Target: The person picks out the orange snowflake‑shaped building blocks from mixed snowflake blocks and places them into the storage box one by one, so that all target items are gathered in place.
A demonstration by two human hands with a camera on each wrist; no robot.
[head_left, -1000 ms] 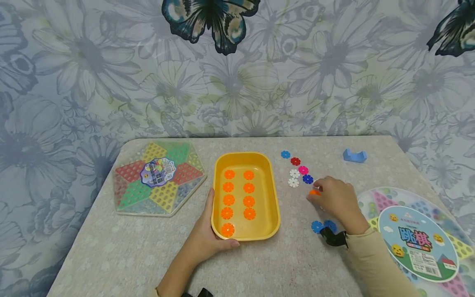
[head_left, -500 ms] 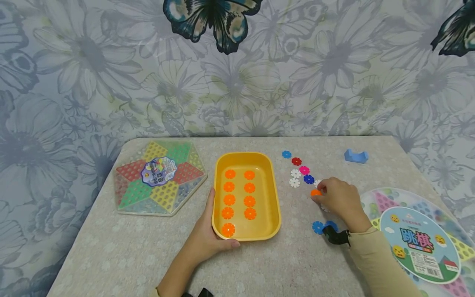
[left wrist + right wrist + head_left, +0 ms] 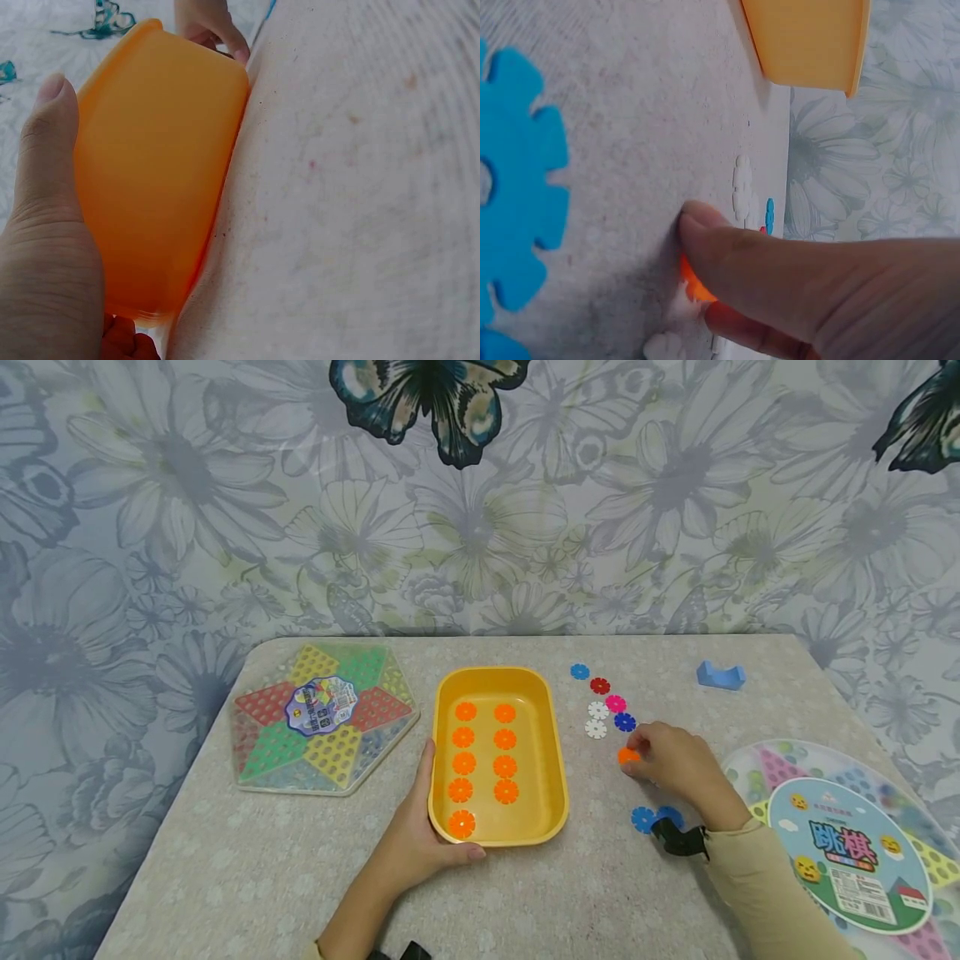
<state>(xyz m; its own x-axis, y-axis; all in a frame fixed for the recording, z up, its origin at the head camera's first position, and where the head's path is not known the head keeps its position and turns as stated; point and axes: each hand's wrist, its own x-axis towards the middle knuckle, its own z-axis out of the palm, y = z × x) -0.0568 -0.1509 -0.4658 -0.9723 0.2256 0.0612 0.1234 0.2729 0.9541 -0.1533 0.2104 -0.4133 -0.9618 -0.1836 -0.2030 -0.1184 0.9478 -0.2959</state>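
Note:
A yellow tray (image 3: 483, 689) stands mid-table in the head view, with two columns of orange notched flower discs (image 3: 462, 790) inside. My left hand (image 3: 420, 847) grips its near left corner, thumb along the front edge and fingers against the left side. The left wrist view shows the thumb pressed to the tray wall (image 3: 150, 150). To the right of the tray, my right hand (image 3: 682, 768) pinches an orange flower disc (image 3: 627, 757) between thumb and forefinger, low over the tabletop. In the right wrist view, the thumb covers much of this orange disc (image 3: 696, 285).
Loose discs lie beyond the right hand: blue (image 3: 580, 671), red (image 3: 599, 686), pink (image 3: 616, 703), white (image 3: 597, 729). Blue discs (image 3: 643, 819) sit near the right wrist. A hexagonal game box (image 3: 322, 718), a round game box (image 3: 847, 852) and a blue block (image 3: 721, 676) surround them.
My right hand has shifted slightly left with the orange disc in its fingers, covering a white disc that showed beside it before. The left hand and tray have stayed put.

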